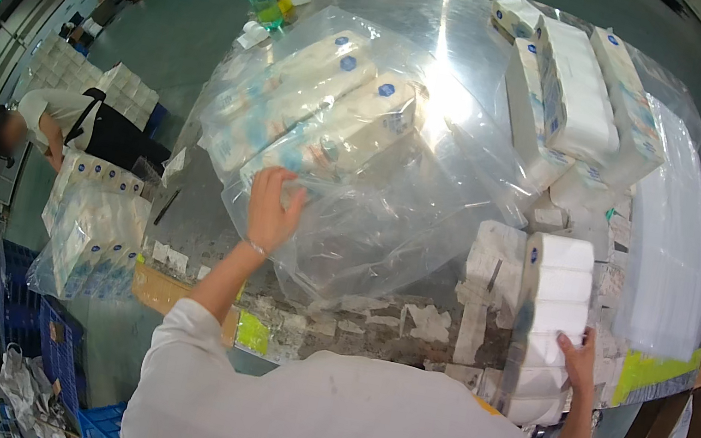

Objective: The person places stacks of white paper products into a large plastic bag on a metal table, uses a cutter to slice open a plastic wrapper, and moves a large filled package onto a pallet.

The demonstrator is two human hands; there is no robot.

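Observation:
A large clear plastic bag (367, 231) lies on the metal table with several long packs of paper rolls (352, 130) inside it. My left hand (275, 213) rests against the bag's near left part, fingers curved and thumb apart, beside the packs. At the table's near right stands a long wrapped pack of white paper rolls (557, 298), its length running away from me. My right hand (579, 358) grips that pack's right side, thumb on top; its other fingers are partly hidden.
More roll packs (575, 90) are piled at the far right, beside a stack of clear plastic bags (669, 247). Bottles (264, 2) stand at the far left edge. A co-worker (72, 123) bends over bagged packs (94, 239) at left. A cardboard box (683, 433) sits low at right.

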